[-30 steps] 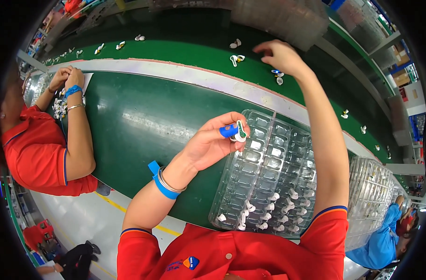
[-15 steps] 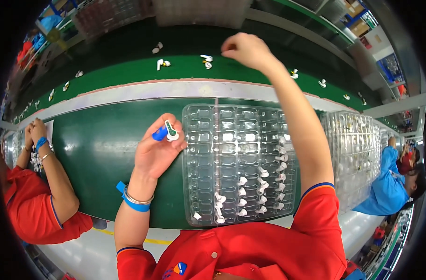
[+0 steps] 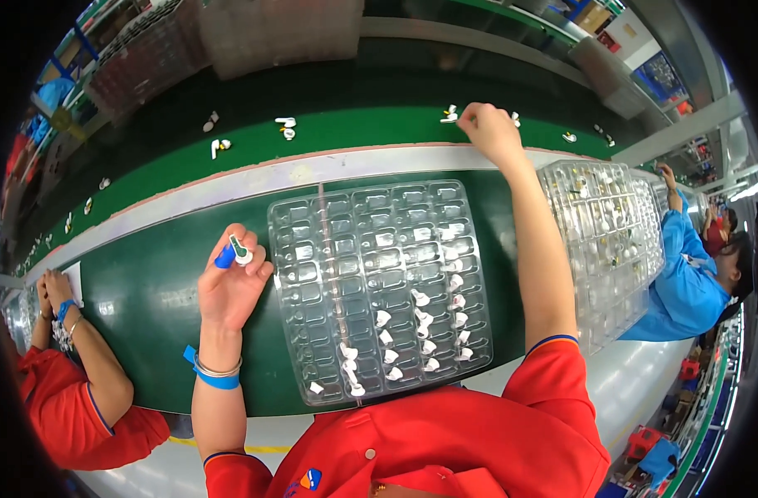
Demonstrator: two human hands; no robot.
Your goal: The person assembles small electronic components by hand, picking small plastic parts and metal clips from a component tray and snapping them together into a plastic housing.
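My left hand (image 3: 232, 286) is raised over the green table, left of a clear tray (image 3: 300, 286). Its fingers grip a white earbud part (image 3: 242, 251) with a green strip along the stem. A blue sleeve (image 3: 225, 256) covers one fingertip. Out over the green belt, my right hand (image 3: 493, 133) has its fingertips drawn together right beside a white earbud (image 3: 450, 114) with a yellow bit; whether they grip it is hidden. Several white earbud parts (image 3: 425, 319) sit in the tray's near pockets, and a thin strip (image 3: 327, 257) lies lengthwise across the tray.
More white earbuds (image 3: 286, 126) are scattered along the belt (image 3: 354, 133), behind a pale rail (image 3: 300, 173). At right stand filled clear trays (image 3: 591, 249) beside a person in blue (image 3: 690, 290). A co-worker in red (image 3: 80, 390) sits at left.
The view has swung to the right, so the tray and belt sit further left in it. My right hand has come down to the earbud; my left still holds its part.
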